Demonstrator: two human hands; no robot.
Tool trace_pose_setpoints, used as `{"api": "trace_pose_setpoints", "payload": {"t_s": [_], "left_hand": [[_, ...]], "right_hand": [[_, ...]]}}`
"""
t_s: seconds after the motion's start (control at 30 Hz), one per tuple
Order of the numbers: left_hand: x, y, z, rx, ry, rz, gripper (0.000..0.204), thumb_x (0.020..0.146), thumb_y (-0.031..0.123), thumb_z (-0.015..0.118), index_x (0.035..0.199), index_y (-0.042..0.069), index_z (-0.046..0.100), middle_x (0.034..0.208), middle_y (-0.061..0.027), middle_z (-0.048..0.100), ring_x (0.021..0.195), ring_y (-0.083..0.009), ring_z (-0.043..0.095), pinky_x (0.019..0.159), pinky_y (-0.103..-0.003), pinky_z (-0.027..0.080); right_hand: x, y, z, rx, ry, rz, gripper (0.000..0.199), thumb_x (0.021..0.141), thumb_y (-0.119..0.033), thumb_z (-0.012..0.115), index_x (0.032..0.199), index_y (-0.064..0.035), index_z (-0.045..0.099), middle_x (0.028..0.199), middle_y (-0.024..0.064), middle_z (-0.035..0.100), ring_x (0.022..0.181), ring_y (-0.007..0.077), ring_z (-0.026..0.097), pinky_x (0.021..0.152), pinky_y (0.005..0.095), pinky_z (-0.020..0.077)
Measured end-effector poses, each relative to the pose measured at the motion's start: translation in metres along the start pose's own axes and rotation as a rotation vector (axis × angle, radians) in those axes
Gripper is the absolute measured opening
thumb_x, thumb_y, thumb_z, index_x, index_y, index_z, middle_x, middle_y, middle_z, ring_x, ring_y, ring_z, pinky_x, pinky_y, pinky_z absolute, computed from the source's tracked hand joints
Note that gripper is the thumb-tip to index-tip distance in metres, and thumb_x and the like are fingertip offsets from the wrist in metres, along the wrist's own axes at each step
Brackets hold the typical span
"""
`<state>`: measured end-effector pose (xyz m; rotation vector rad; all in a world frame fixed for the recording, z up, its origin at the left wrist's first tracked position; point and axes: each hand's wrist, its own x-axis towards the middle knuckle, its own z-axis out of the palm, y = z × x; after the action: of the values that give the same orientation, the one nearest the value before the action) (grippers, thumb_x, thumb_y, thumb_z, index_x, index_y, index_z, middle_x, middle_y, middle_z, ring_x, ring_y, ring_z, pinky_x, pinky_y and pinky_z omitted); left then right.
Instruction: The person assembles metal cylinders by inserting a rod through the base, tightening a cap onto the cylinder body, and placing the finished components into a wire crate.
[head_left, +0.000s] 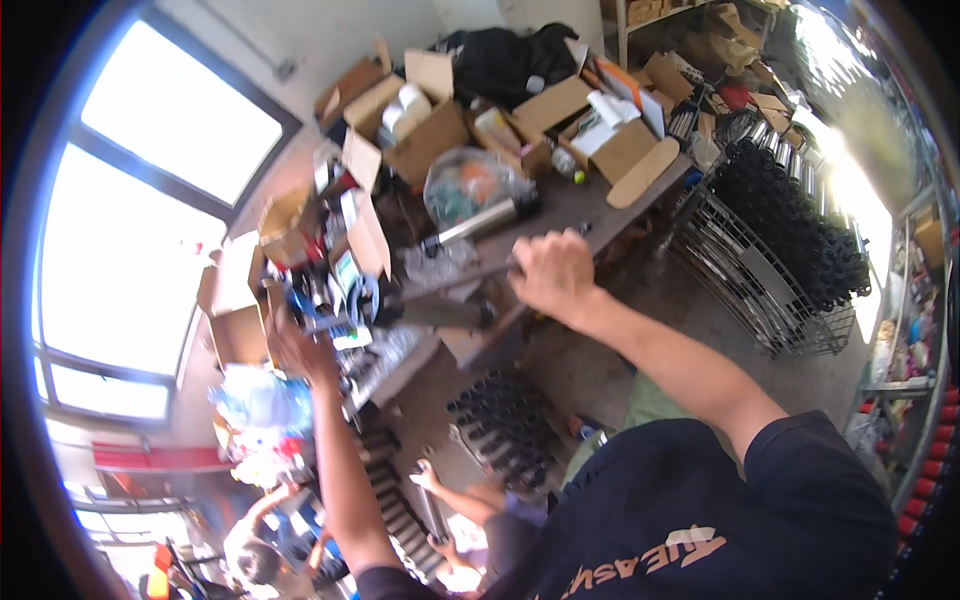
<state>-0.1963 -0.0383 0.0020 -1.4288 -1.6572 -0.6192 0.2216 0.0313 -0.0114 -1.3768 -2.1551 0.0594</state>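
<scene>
At the bench edge, my right hand [553, 272] is closed in a fist round the end of a long metal bar [460, 279]. The bar runs left toward a blue round fitting [365, 298] on the bench. Just below it lies a dark cylinder [440, 313], its left end by the fitting; whether the two are joined is unclear. My left hand [303, 347] is closed beside the fitting, with a short grey metal piece [328, 323] at its fingers. Shade and blur hide what it grips. A silver tube with a black end [482, 219] rests farther back.
Open cardboard boxes [425, 140] and a clear plastic bag [475, 188] crowd the bench [600, 225]. A wire cage [755, 265] of black-ended tubes stands at right. More black tubes [505, 420] are stacked below. Other people's hands [428, 475] work at lower left.
</scene>
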Motion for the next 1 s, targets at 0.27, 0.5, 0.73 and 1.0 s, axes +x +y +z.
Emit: {"api": "trace_pose_setpoints", "payload": {"t_s": [0.27,0.5,0.73,1.0], "left_hand": [[-0.005,0.189,0.022,0.328,-1.022,0.621,0.057,0.07,0.04,0.084,0.11,0.005,0.064,0.104,-0.0072,0.067,0.101,-0.0279,0.065,0.08,-0.045,0.055],[0.044,0.179,0.048,0.484,-1.853,0.18,0.096,0.042,0.06,0.093,0.117,0.005,0.071,0.125,-0.0126,0.068,0.112,-0.0299,0.067,0.096,-0.04,0.052],[0.021,0.236,-0.087,0.198,-1.452,-0.446,0.083,0.065,0.067,0.081,0.113,0.003,0.061,0.095,-0.0157,0.073,0.09,-0.0288,0.072,0.076,-0.042,0.055],[-0.036,0.322,-0.129,-1.382,-0.413,-2.016,0.076,0.098,0.072,0.025,0.117,0.005,0.056,0.083,-0.0162,0.067,0.067,-0.0286,0.069,0.063,-0.041,0.059]], "right_hand": [[0.084,0.033,-0.027,0.274,0.136,-0.165,0.019,0.061,-0.012,0.072,0.078,-0.0146,0.064,0.062,0.0064,0.065,0.069,0.0253,0.067,0.07,0.0364,0.0463],[0.134,0.235,-0.069,0.238,0.217,-0.062,0.017,0.066,-0.017,0.077,0.076,-0.0148,0.064,0.069,0.0049,0.066,0.068,0.0291,0.062,0.068,0.0412,0.0445],[-0.065,0.359,0.046,0.215,-0.333,0.275,0.039,0.085,-0.044,0.071,0.073,-0.0071,0.066,0.065,0.0197,0.062,0.068,0.0432,0.063,0.058,0.0517,0.0477],[-0.13,0.3,0.184,0.561,-0.839,0.63,0.036,0.084,-0.04,0.073,0.076,-0.0048,0.074,0.065,0.0054,0.065,0.063,0.0166,0.061,0.061,0.0349,0.0465]]}}
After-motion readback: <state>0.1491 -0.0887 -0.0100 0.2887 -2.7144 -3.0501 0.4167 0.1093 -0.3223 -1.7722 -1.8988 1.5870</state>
